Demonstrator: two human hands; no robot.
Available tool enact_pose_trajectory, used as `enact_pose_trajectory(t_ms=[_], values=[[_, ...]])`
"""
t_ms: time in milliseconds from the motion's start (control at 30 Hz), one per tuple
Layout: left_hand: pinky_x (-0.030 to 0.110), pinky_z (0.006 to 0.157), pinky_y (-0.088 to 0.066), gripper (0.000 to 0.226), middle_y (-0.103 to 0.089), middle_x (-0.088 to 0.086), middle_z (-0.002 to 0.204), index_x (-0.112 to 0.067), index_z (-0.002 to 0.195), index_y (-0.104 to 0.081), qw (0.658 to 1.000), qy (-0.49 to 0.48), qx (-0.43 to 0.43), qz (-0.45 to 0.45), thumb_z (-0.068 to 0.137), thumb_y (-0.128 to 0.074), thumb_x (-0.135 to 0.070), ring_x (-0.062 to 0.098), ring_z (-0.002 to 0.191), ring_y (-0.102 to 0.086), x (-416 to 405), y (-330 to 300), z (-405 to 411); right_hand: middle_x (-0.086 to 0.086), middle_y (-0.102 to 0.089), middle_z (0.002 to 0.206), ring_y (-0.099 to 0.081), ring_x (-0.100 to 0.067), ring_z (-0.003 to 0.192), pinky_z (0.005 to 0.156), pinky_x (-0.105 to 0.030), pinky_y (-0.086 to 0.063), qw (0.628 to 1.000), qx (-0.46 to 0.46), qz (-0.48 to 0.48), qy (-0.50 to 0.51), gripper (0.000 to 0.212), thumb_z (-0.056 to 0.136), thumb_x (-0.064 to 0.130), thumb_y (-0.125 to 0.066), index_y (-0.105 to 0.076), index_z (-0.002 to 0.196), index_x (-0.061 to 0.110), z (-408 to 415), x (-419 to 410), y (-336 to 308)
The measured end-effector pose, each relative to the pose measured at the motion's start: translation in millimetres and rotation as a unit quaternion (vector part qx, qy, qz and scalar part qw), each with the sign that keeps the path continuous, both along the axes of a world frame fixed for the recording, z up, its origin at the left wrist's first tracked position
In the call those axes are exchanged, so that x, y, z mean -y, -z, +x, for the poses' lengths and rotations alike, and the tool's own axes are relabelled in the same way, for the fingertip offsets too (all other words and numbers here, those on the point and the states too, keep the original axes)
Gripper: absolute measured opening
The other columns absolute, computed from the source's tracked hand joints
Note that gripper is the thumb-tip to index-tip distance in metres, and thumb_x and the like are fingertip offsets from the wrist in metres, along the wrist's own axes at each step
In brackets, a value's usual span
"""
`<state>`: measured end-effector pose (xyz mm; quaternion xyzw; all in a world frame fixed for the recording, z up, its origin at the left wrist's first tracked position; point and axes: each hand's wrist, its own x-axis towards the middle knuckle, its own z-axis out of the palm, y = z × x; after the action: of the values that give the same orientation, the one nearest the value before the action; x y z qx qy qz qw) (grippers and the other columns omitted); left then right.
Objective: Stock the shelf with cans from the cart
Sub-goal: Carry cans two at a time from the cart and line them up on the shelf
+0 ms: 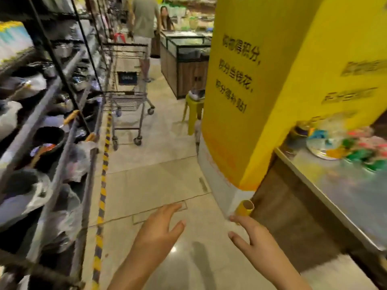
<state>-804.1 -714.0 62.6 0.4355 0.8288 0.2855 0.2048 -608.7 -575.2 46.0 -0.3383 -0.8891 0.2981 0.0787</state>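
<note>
Both bare hands reach forward over the tiled floor in the lower middle of the frame, and neither holds anything. The left hand has its fingers spread and pointing up the aisle, thumb out to the right. The right hand is also open, fingers loosely apart and pointing up and to the left, its fingertips just below a small yellow tube that stands at the foot of the yellow pillar (whether they touch it cannot be told).

The cart stands in the upper middle of the frame, well apart from the hands, close beside the shelf that fills the left side. Its long axis runs up the aisle, away from the camera, with the handle end at the near side and the basket pointing toward the far end. What lies in the basket is too blurred to tell; no cans can be made out.

The shelf carries dark pans and bagged goods. A yellow-and-black striped strip runs along the floor at its base. A yellow stool stands left of the pillar, and a steel bench with colourful items is at the right edge. A person stands beyond the cart in the upper part.
</note>
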Motion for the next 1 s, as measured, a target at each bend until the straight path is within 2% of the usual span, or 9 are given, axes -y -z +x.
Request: enact_pose_trajectory(t_ms=[100, 233, 333, 467, 600, 733, 800, 867, 1000], values=[[0.02, 0.107, -0.028, 0.047, -0.044, -0.013, 0.14, -0.03, 0.138, -0.041, 0.996, 0.092, 0.013, 0.002, 0.093, -0.051, -0.037, 0.005, 0.129, -0.039, -73, 4, 63, 0.037, -0.043, 0.114, -0.046, 0.007, 0.111, 0.089, -0.008, -0.032, 0.995, 0.019, 0.015, 0.1, 0.029, 0.091, 0.042, -0.053, -0.048, 0.12, 0.041, 85, -37, 2], [0.01, 0.089, -0.027, 0.046, -0.046, -0.012, 0.137, -0.029, 0.137, -0.041, 0.978, 0.206, 0.025, 0.009, 0.093, -0.051, -0.034, 0.004, 0.124, -0.043, -156, 5, 146, 0.025, -0.049, 0.12, -0.047, 0.002, 0.114, 0.093, -0.011, -0.033, 0.971, 0.023, 0.004, 0.236, 0.033, 0.091, 0.04, -0.055, -0.051, 0.123, 0.034, 186, -66, 0], [0.013, 0.095, -0.027, 0.047, -0.044, -0.011, 0.141, -0.029, 0.137, -0.042, 0.963, 0.266, 0.052, 0.008, 0.092, -0.052, -0.036, 0.004, 0.126, -0.042, -203, 4, 201, 0.025, -0.046, 0.123, -0.044, 0.002, 0.118, 0.1, -0.017, -0.035, 0.952, 0.03, -0.025, 0.304, 0.032, 0.092, 0.04, -0.052, -0.048, 0.124, 0.037, 241, -78, -6], [0.015, 0.102, -0.026, 0.047, -0.041, -0.014, 0.142, -0.032, 0.138, -0.04, 0.95, 0.307, 0.064, -0.006, 0.092, -0.051, -0.038, 0.003, 0.129, -0.038, -255, 5, 248, 0.03, -0.041, 0.111, -0.044, 0.001, 0.11, 0.092, -0.016, -0.036, 0.932, 0.02, -0.051, 0.358, 0.026, 0.094, 0.034, -0.052, -0.04, 0.115, 0.045, 282, -99, -12], [0.032, 0.108, -0.036, 0.046, -0.042, -0.013, 0.142, -0.038, 0.134, -0.044, 0.948, 0.303, 0.091, -0.031, 0.09, -0.055, -0.039, 0.008, 0.13, -0.039, -307, 13, 269, 0.022, -0.049, 0.119, -0.05, -0.003, 0.109, 0.096, -0.022, -0.041, 0.917, 0.011, -0.056, 0.394, 0.031, 0.092, 0.036, -0.055, -0.048, 0.122, 0.039, 301, -139, -2], [0.035, 0.103, -0.042, 0.046, -0.052, -0.008, 0.136, -0.029, 0.133, -0.048, 0.947, 0.319, 0.04, 0.002, 0.089, -0.058, -0.037, 0.011, 0.124, -0.047, -371, 18, 274, 0.02, -0.053, 0.116, -0.052, -0.004, 0.112, 0.096, -0.027, -0.045, 0.917, -0.014, -0.031, 0.397, 0.032, 0.09, 0.035, -0.058, -0.054, 0.122, 0.034, 303, -202, 7], [0.034, 0.101, -0.044, 0.048, -0.051, -0.008, 0.136, -0.026, 0.135, -0.047, 0.944, 0.328, 0.03, 0.005, 0.089, -0.057, -0.037, 0.011, 0.122, -0.049, -411, 17, 274, 0.021, -0.052, 0.12, -0.05, -0.003, 0.116, 0.099, -0.023, -0.041, 0.921, -0.015, -0.022, 0.39, 0.034, 0.091, 0.037, -0.056, -0.052, 0.125, 0.033, 301, -240, 8], [0.027, 0.102, -0.042, 0.049, -0.049, -0.01, 0.136, -0.025, 0.136, -0.045, 0.944, 0.326, 0.056, -0.001, 0.09, -0.057, -0.035, 0.006, 0.12, -0.049, -452, 15, 271, 0.021, -0.05, 0.127, -0.045, -0.002, 0.121, 0.1, -0.018, -0.035, 0.928, -0.006, -0.017, 0.372, 0.037, 0.092, 0.039, -0.053, -0.05, 0.128, 0.032, 298, -282, 6], [0.026, 0.102, -0.038, 0.043, -0.052, -0.014, 0.129, -0.028, 0.13, -0.05, 0.946, 0.312, 0.085, 0.005, 0.089, -0.059, -0.035, 0.005, 0.12, -0.047, -529, 16, 263, 0.015, -0.054, 0.125, -0.049, -0.005, 0.119, 0.096, -0.014, -0.033, 0.936, -0.009, -0.003, 0.351, 0.037, 0.092, 0.041, -0.052, -0.053, 0.126, 0.026, 293, -365, 3]])
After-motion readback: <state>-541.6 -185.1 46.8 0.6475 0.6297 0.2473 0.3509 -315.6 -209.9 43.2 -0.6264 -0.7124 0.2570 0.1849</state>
